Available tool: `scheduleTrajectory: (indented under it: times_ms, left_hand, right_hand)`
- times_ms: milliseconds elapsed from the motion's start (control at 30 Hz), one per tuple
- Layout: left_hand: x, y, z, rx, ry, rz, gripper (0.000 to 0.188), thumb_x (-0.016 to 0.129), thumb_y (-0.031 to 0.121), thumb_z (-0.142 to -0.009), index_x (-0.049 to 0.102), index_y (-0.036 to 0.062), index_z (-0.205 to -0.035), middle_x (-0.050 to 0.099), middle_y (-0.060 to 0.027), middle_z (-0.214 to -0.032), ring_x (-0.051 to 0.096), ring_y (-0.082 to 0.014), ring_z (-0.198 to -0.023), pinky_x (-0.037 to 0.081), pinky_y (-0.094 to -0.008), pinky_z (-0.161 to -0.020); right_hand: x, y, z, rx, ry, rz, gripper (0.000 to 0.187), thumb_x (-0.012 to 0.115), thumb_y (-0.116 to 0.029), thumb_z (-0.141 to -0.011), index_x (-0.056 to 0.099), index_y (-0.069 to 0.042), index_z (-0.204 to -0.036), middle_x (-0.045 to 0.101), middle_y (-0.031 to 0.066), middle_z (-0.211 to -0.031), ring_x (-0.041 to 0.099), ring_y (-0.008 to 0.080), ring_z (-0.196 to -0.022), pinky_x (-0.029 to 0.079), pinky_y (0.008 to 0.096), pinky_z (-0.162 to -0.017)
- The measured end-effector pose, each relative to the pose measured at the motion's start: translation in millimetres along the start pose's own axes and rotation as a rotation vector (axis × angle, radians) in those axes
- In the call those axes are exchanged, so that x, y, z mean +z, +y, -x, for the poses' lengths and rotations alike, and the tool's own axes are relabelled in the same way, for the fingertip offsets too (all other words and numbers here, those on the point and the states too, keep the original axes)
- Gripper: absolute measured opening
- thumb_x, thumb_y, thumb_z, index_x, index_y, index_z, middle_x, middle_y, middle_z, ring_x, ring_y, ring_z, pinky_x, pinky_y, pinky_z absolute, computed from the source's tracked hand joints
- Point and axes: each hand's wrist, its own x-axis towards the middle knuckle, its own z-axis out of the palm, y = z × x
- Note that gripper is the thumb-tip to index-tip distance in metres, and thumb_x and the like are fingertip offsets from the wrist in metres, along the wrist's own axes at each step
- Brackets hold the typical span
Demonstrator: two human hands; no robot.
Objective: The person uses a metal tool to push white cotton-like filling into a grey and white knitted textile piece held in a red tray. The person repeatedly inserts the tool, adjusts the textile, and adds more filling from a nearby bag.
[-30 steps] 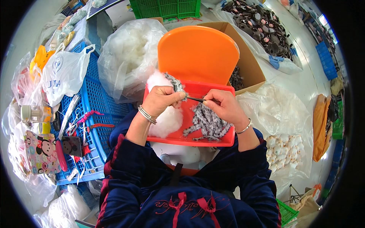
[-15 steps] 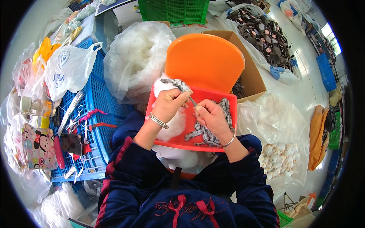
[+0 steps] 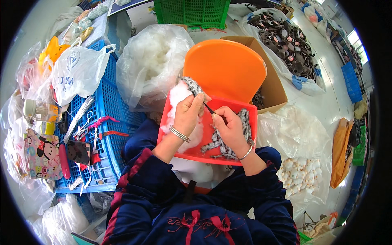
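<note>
A red tray (image 3: 234,156) rests on my lap, holding white stuffing (image 3: 178,98) and several grey patterned fabric pieces (image 3: 219,143). My left hand (image 3: 190,112) grips one grey patterned fabric piece (image 3: 192,85) above the stuffing. Beside it, my right hand (image 3: 229,128) pinches a thin dark stick (image 3: 209,108) whose tip points into that piece. Both wrists wear silver bangles.
An orange chair back (image 3: 224,69) stands just behind the tray. Behind it are a bag of white stuffing (image 3: 152,61), a cardboard box (image 3: 270,81), a green crate (image 3: 192,12) and dark parts (image 3: 283,37). A blue crate (image 3: 107,122) with tools, a phone and bags lies left.
The view has shifted slightly. My left hand has lifted the grey piece higher over the stuffing, and my right hand stays close with the stick at it.
</note>
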Motion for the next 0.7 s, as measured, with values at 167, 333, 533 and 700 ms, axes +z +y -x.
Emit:
scheduleTrajectory:
  times_ms: [167, 333, 533, 700]
  left_hand:
    - [9, -8, 5, 0.051, 0.070, 0.033, 0.032, 0.052, 0.027, -0.102, 0.062, 0.0022, -0.086, 0.045, 0.0043, -0.061, 0.038, -0.0046, -0.054, 0.033, -0.0228, -0.051]
    - [11, -10, 4, 0.078, 0.100, -0.062, 0.034, 0.053, 0.030, -0.102, 0.062, 0.0036, -0.083, 0.049, 0.0034, -0.061, 0.042, -0.0037, -0.055, 0.034, -0.0216, -0.051]
    - [-2, -7, -2, -0.131, -0.072, 0.147, 0.033, 0.054, 0.027, -0.101, 0.063, 0.0029, -0.080, 0.046, 0.0038, -0.061, 0.038, -0.0050, -0.054, 0.034, -0.0227, -0.051]
    - [-1, 7, -8, -0.134, -0.066, 0.059, 0.027, 0.051, 0.022, -0.101, 0.065, 0.0004, -0.095, 0.041, 0.0041, -0.060, 0.036, -0.0065, -0.054, 0.033, -0.0242, -0.055]
  right_hand:
    - [11, -9, 4, 0.153, 0.025, -0.197, 0.012, 0.058, -0.011, -0.097, 0.056, -0.001, -0.093, 0.053, -0.0024, -0.073, 0.045, 0.0043, -0.065, 0.038, 0.0212, -0.057]
    - [15, -23, 5, 0.353, -0.014, -0.529, 0.013, 0.058, -0.012, -0.097, 0.056, 0.000, -0.093, 0.053, -0.0021, -0.074, 0.046, 0.0042, -0.065, 0.039, 0.0224, -0.056]
    - [5, -4, 3, -0.266, 0.173, 0.407, 0.008, 0.062, -0.004, -0.090, 0.055, 0.000, -0.093, 0.058, 0.0110, -0.077, 0.059, 0.0270, -0.066, 0.046, 0.0336, -0.060]
    - [-1, -18, -6, -0.307, 0.152, 0.473, 0.008, 0.062, -0.002, -0.088, 0.056, -0.001, -0.091, 0.057, 0.0148, -0.080, 0.059, 0.0326, -0.070, 0.047, 0.0357, -0.060]
